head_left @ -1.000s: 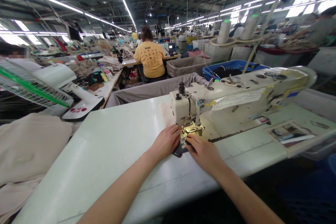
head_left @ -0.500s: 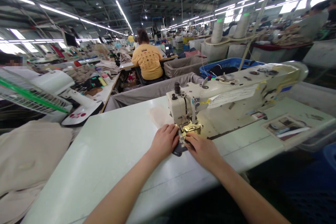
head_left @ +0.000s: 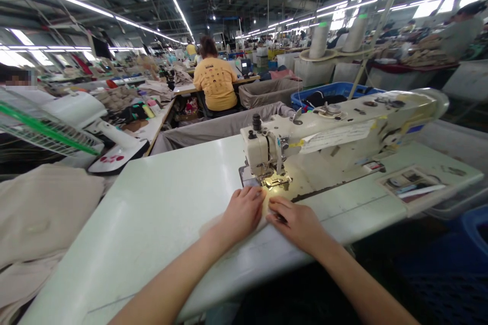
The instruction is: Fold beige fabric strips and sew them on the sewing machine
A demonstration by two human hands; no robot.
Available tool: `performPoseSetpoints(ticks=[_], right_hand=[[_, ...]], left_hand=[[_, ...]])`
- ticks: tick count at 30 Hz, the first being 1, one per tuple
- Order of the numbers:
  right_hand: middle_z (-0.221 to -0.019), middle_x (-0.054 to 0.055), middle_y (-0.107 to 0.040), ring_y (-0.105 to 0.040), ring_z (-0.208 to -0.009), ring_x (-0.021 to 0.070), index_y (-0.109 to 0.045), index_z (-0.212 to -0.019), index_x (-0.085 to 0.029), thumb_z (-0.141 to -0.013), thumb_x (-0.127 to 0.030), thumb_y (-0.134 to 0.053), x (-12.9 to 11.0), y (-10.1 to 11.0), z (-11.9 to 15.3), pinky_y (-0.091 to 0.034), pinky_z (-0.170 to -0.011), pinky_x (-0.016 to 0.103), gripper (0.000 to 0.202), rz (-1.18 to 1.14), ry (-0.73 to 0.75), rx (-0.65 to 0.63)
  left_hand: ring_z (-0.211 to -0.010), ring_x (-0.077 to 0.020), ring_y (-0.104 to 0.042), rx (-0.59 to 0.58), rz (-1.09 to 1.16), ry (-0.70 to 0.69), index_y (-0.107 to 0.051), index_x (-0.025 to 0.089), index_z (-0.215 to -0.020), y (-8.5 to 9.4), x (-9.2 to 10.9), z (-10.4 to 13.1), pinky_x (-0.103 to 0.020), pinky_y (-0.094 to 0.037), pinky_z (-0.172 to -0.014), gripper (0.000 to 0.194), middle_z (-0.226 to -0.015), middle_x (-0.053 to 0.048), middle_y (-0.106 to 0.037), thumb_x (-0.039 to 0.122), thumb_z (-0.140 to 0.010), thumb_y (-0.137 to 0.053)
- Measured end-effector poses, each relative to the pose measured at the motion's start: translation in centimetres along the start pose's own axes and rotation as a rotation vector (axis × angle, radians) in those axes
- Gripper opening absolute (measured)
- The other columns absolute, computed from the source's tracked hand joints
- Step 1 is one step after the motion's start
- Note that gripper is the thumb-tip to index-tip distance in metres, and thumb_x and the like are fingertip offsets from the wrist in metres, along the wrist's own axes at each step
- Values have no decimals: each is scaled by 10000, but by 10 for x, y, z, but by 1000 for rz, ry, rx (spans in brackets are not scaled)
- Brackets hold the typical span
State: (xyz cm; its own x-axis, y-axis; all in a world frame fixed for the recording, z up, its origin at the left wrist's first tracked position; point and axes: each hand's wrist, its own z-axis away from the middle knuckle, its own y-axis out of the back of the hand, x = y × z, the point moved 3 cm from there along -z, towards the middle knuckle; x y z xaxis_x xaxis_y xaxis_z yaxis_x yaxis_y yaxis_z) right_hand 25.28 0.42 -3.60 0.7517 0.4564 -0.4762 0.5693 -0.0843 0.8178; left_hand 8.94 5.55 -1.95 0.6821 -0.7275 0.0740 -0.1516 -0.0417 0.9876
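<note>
A thin pale fabric piece (head_left: 266,209) lies in front of the needle area of the white sewing machine (head_left: 263,150). My left hand (head_left: 244,212) is closed on it with bent fingers, and part of the cloth shows beneath the wrist. From the other side, my right hand (head_left: 297,221) pinches at the cloth's edge, thumb and fingers close together. A small dark thing shows under the right fingers; its kind is unclear. Just beyond the fingertips is the lit, brass-coloured presser area (head_left: 276,182).
Beige cloth (head_left: 46,213) is heaped on the left, beside a white fan (head_left: 76,106). A grey fabric-lined bin (head_left: 221,127) and a blue basket (head_left: 343,89) stand behind the table. A recessed tray (head_left: 414,183) with small tools is at right. A co-worker (head_left: 215,81) sits ahead.
The pale fabric has come from behind the presser area to the front, beneath my hands. Both hands have shifted slightly toward me. The camera view has tilted a little.
</note>
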Motion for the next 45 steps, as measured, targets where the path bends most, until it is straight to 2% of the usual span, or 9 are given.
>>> performPoseSetpoints(ticks=[7, 12, 22, 26, 29, 34, 38, 45], right_hand=[[-1263, 70, -661, -712, -919, 223, -671, -1089, -214, -1000, -315, -566, -2, -4, -2, -553, -751, 295, 171, 107, -42, -29], [-1242, 79, -674, -718, -905, 231, -663, -1133, -185, -986, -295, -592, -3, -5, -3, -563, -746, 310, 196, 119, -61, -41], [-1332, 96, -640, -716, -963, 233, -661, -1173, -196, -987, -307, -573, 0, -6, -4, -577, -791, 320, 234, 136, -43, -64], [-1352, 81, -632, -708, -1000, 231, -651, -1196, -202, -986, -303, -576, 0, -4, -7, -578, -823, 321, 245, 112, -48, -69], [-1374, 87, -621, -705, -1026, 234, -632, -1265, -203, -980, -305, -569, 1, -2, -2, -579, -855, 329, 309, 83, -33, -62], [-1391, 106, -610, -705, -1041, 256, -630, -1296, -180, -987, -327, -559, 6, -2, 10, -584, -878, 352, 349, 100, 1, -109], [-1383, 99, -617, -700, -1053, 254, -628, -1302, -188, -992, -320, -568, 7, 0, 3, -578, -883, 341, 342, 112, 1, -128], [-1352, 79, -636, -675, -1104, 240, -653, -1252, -212, -991, -312, -592, 10, 3, -31, -556, -920, 338, 287, 93, -1, -126]], left_hand=[[-1223, -274, -522, 39, 20, -78, -557, 199, -1336, 4, -16, -2, -440, -470, -979, 389, -1322, -111, -589, 164, -950, -518], [-1230, -277, -517, 18, 21, -71, -552, 196, -1341, 4, -16, -3, -444, -453, -992, 394, -1332, -101, -593, 162, -949, -521], [-1206, -267, -551, 25, -12, -108, -560, 197, -1322, 5, -20, -6, -460, -442, -1019, 369, -1321, -99, -607, 165, -955, -542], [-1220, -276, -555, 44, 7, -129, -604, 199, -1231, 10, -11, -5, -497, -440, -1051, 251, -1271, -95, -630, 219, -1000, -508], [-1123, -246, -605, 40, 82, -173, -638, 169, -1125, 7, 4, 4, -432, -508, -1011, 226, -1150, -102, -660, 260, -1031, -453], [-1190, -277, -589, 108, 21, -275, -559, 102, -1287, -4, 16, 22, -446, -521, -1055, 309, -1245, -151, -633, 220, -1024, -448], [-1181, -263, -602, 127, 23, -290, -574, 104, -1269, -5, 8, 17, -447, -511, -1083, 298, -1224, -148, -645, 212, -1020, -453], [-1154, -249, -618, 127, 54, -263, -670, 151, -1119, 3, -19, -6, -437, -544, -1029, 270, -1162, -130, -667, 227, -1023, -429]])
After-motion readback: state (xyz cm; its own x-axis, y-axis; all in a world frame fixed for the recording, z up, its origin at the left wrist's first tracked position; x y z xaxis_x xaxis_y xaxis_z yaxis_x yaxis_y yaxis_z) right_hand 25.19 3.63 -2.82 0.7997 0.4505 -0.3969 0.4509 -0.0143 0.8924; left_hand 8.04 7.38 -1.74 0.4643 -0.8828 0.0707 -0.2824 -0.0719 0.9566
